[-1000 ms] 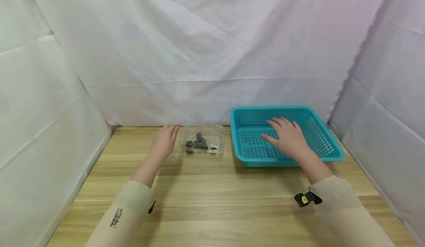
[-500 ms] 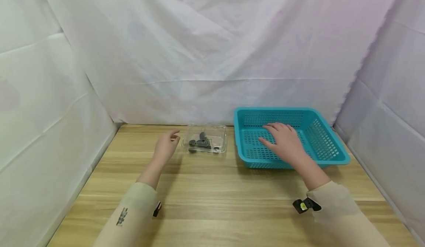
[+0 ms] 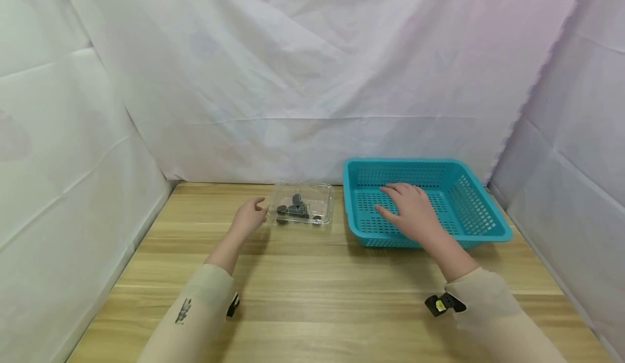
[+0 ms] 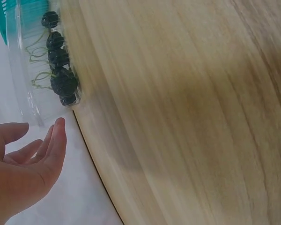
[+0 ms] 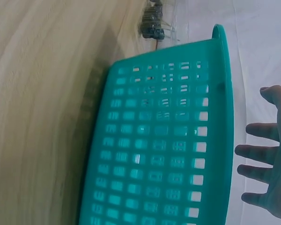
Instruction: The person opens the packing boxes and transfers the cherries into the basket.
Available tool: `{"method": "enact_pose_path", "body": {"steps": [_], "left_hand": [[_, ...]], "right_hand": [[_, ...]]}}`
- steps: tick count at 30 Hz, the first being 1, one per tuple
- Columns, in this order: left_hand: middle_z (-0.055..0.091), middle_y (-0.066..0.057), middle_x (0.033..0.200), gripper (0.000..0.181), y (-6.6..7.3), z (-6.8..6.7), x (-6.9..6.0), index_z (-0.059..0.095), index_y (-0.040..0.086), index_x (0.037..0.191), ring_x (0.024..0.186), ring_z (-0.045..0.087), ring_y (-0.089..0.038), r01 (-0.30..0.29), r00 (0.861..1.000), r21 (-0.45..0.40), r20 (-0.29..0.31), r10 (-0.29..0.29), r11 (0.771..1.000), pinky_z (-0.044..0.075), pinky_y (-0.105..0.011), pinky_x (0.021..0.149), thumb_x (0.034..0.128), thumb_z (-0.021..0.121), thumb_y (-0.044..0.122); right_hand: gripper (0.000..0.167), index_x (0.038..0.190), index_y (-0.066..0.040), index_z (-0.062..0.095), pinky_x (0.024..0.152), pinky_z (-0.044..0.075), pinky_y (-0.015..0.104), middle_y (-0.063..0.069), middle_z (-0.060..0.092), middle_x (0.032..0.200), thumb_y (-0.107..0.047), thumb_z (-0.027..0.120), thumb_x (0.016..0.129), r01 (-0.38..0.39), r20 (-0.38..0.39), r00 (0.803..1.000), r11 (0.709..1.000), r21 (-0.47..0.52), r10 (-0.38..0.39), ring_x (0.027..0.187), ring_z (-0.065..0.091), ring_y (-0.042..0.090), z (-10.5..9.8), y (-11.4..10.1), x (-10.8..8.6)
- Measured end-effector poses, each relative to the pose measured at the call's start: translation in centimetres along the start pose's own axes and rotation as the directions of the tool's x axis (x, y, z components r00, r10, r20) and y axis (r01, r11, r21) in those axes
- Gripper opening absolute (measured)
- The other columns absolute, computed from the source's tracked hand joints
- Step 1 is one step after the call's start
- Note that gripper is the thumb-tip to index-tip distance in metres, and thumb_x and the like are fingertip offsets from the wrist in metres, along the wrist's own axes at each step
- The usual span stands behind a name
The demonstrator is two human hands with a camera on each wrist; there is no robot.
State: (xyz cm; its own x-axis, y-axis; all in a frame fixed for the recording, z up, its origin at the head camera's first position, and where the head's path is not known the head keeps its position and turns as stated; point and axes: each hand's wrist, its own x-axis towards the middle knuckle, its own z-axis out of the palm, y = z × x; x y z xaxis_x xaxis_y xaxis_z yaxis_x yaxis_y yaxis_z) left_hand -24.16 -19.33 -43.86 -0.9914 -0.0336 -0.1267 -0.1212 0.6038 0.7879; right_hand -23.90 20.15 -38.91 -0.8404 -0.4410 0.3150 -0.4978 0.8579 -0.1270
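Observation:
A clear plastic box (image 3: 319, 196) stands at the back of the table, with several small dark round objects (image 3: 298, 209) inside. In the left wrist view these dark lumps (image 4: 63, 82) have thin yellow-green loops; their exact kind is unclear. My left hand (image 3: 247, 218) is just left of the box, fingers loosely bent and nothing in them; the left wrist view shows a small gap between fingertips and box. Over the turquoise perforated basket (image 3: 400, 161) hovers my right hand (image 3: 414, 211), fingers spread and holding nothing. The right wrist view shows that hand (image 5: 278, 161) apart from the basket's rim.
The wooden table (image 3: 312, 298) reaches from the box and basket to the near edge of view. A white cloth (image 3: 293, 70) hangs right behind them, and more white sheeting (image 3: 566, 151) closes off both sides.
My left hand has drawn slightly nearer to me, its fingers now more bent. The right hand has shifted a little left and nearer over the basket. Box and basket stay put; the head view shifts slightly.

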Motion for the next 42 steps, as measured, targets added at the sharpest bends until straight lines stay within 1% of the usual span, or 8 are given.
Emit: {"method": "enact_pose_path", "body": {"steps": [5, 11, 18, 22, 28, 31, 38, 42], "left_hand": [[0.062, -0.026, 0.11, 0.052, -0.2, 0.5, 0.3, 0.031, -0.005, 0.147, 0.086, 0.066, -0.031, 0.048, 0.999, -0.086, 0.017, -0.046, 0.995, 0.059, -0.037, 0.079, 0.0989, 0.049, 0.002], [0.062, -0.028, 0.108, 0.052, -0.3, 0.9, 0.6, 0.032, -0.008, 0.146, 0.083, 0.067, -0.032, 0.058, 0.998, -0.163, 0.007, -0.057, 0.985, 0.06, -0.034, 0.075, 0.0968, 0.049, -0.001], [0.06, -0.031, 0.113, 0.05, -0.4, 0.8, 0.6, 0.035, -0.011, 0.143, 0.092, 0.067, -0.035, 0.128, 0.992, -0.333, 0.035, -0.123, 0.934, 0.059, -0.034, 0.079, 0.0967, 0.05, -0.002], [0.062, -0.031, 0.109, 0.05, -0.5, 0.6, 0.5, 0.037, -0.012, 0.142, 0.091, 0.068, -0.034, 0.145, 0.989, -0.367, 0.043, -0.139, 0.919, 0.059, -0.034, 0.08, 0.0947, 0.05, -0.004], [0.066, -0.029, 0.103, 0.049, -0.7, 0.2, 0.3, 0.04, -0.014, 0.139, 0.077, 0.069, -0.022, 0.15, 0.989, -0.38, 0.048, -0.143, 0.913, 0.06, -0.031, 0.074, 0.0923, 0.052, -0.004], [0.066, -0.03, 0.103, 0.049, -0.8, 0.0, 0.1, 0.04, -0.015, 0.139, 0.075, 0.069, -0.021, 0.153, 0.988, -0.407, 0.052, -0.144, 0.901, 0.06, -0.032, 0.076, 0.0922, 0.052, -0.005], [0.064, -0.033, 0.103, 0.049, -1.3, -0.8, -0.4, 0.04, -0.016, 0.138, 0.073, 0.069, -0.019, 0.161, 0.986, -0.45, 0.044, -0.159, 0.878, 0.06, -0.031, 0.075, 0.0912, 0.052, -0.007], [0.066, -0.03, 0.097, 0.051, -1.7, -1.0, -0.5, 0.039, -0.015, 0.139, 0.07, 0.069, -0.017, 0.169, 0.985, -0.478, 0.044, -0.169, 0.862, 0.06, -0.028, 0.071, 0.0904, 0.052, -0.008]], "right_hand": [[0.053, 0.134, -0.007, 0.057, 0.103, 0.035, 0.061, 0.016, 0.057, 0.131, -0.04, 0.065, 0.093, 0.055, -0.075, 0.996, 0.998, 0.037, -0.052, 0.123, 0.048, 0.037, 0.1, -0.6, -0.2], [0.048, 0.129, -0.007, 0.061, 0.101, 0.038, 0.06, 0.014, 0.061, 0.125, -0.032, 0.07, 0.089, 0.155, -0.183, 0.972, 0.987, 0.045, -0.144, 0.118, 0.051, 0.036, 0.6, -1.0, -0.1], [0.045, 0.125, -0.006, 0.064, 0.1, 0.039, 0.058, 0.013, 0.062, 0.123, -0.031, 0.071, 0.089, 0.204, -0.22, 0.957, 0.978, 0.05, -0.188, 0.116, 0.053, 0.034, 0.9, -2.3, 0.1], [0.043, 0.124, -0.007, 0.064, 0.1, 0.04, 0.058, 0.012, 0.063, 0.122, -0.03, 0.071, 0.089, 0.216, -0.224, 0.954, 0.975, 0.047, -0.2, 0.116, 0.054, 0.034, 1.3, -2.9, 0.1], [0.041, 0.124, -0.006, 0.065, 0.1, 0.041, 0.056, 0.011, 0.063, 0.122, -0.029, 0.069, 0.09, 0.241, -0.21, 0.951, 0.969, 0.045, -0.227, 0.115, 0.055, 0.032, 1.9, -3.8, 0.3], [0.04, 0.123, -0.006, 0.065, 0.099, 0.042, 0.054, 0.01, 0.063, 0.121, -0.029, 0.07, 0.09, 0.258, -0.202, 0.949, 0.965, 0.045, -0.244, 0.114, 0.056, 0.031, 2.2, -4.4, 0.5], [0.038, 0.122, -0.008, 0.066, 0.098, 0.044, 0.052, 0.009, 0.064, 0.119, -0.03, 0.069, 0.091, 0.273, -0.198, 0.945, 0.961, 0.036, -0.261, 0.113, 0.056, 0.03, 2.9, -5.7, 1.8], [0.036, 0.12, -0.007, 0.067, 0.097, 0.046, 0.051, 0.01, 0.065, 0.117, -0.03, 0.068, 0.092, 0.283, -0.193, 0.943, 0.958, 0.038, -0.271, 0.111, 0.058, 0.029, 3.3, -6.5, 2.9]]}}
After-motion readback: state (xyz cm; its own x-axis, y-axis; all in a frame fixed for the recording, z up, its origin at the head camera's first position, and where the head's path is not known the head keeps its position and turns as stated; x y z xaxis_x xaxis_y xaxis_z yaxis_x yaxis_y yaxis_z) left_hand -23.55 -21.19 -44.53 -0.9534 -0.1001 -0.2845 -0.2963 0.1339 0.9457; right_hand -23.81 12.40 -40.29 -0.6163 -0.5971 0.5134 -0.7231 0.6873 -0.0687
